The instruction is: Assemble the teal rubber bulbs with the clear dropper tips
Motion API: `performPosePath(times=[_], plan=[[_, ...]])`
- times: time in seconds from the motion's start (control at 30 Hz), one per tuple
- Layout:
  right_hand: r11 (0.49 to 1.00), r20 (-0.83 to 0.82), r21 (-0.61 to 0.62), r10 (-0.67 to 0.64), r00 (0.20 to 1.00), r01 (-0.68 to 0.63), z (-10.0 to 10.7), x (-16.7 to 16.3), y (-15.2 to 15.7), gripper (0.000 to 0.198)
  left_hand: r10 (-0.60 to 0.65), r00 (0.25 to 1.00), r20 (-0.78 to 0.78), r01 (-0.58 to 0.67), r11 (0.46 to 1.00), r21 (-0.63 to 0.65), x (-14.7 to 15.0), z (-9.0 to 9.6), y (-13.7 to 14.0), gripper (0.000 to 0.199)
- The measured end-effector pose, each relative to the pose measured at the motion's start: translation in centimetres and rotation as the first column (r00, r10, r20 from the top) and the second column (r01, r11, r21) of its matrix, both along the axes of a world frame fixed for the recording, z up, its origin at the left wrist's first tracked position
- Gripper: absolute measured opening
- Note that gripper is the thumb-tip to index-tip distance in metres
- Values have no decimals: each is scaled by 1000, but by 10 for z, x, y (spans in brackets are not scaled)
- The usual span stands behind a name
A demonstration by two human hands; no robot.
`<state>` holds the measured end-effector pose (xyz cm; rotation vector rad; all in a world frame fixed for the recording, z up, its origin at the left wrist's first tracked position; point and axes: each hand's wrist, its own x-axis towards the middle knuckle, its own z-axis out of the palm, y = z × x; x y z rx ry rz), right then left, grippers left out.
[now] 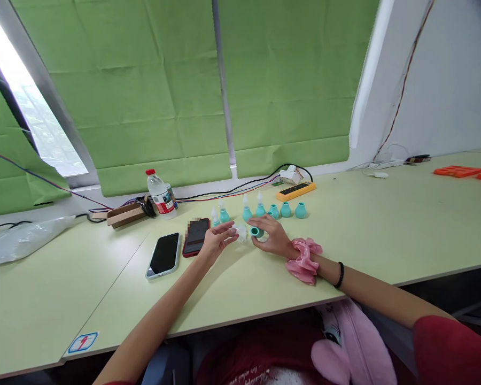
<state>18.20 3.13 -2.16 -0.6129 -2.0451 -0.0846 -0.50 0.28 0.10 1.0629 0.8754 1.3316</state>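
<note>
My right hand [273, 235] is wrapped around a teal rubber bulb [257, 232], its open mouth facing me. Just left of it, my left hand [218, 240] has its fingertips closed on a small clear plastic nozzle [235, 230], partly hidden by the fingers. More clear plastic pieces [242, 233] lie between the two hands. Behind them stand teal bulbs with clear pointed nozzles fitted, such as this bulb [224, 215] and another bulb [247, 214]. Several bulbs without nozzles, among them a bulb [300, 210], stand behind my right hand.
Left of my hands lie a white-edged phone [164, 255] and a red-cased phone [197, 237]. Farther back are a water bottle [161, 195], a cardboard box [126, 215], cables and a yellow power strip [295, 191]. Orange trays [458, 170] lie far right.
</note>
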Motion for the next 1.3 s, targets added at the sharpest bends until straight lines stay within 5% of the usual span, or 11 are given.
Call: performPosePath(times=[0.37, 0.63, 0.77, 0.9, 1.0, 1.2, 1.3], plan=[[999, 115, -18, -32, 993, 34, 1, -1, -4, 21, -161, 972, -170, 168, 986, 24, 7, -2, -5, 41], [993, 293, 10, -114, 949, 116, -7, 1, 1, 20, -345, 926, -150, 306, 923, -236, 3, -8, -2, 28], [985, 407, 11, -164, 899, 175, -5, 0, -4, 17, -367, 891, -268, 324, 927, -191, 1, -7, 0, 29], [977, 424, -111, -120, 898, 182, -4, 0, -7, 15, -281, 841, -463, 283, 957, -65, 4, -9, 0, 32], [966, 388, -232, -16, 921, 115, -4, 1, -8, 14, -169, 732, -660, 312, 944, 105, 7, -12, -3, 26], [885, 183, -462, 162, 970, -60, -3, 2, 0, 12, 124, 566, -815, 367, 847, 384, 9, -10, -12, 21], [828, 132, -553, 197, 971, -93, 0, 3, 5, 12, 329, 483, -811, 382, 754, 534, 12, -11, -14, 20]])
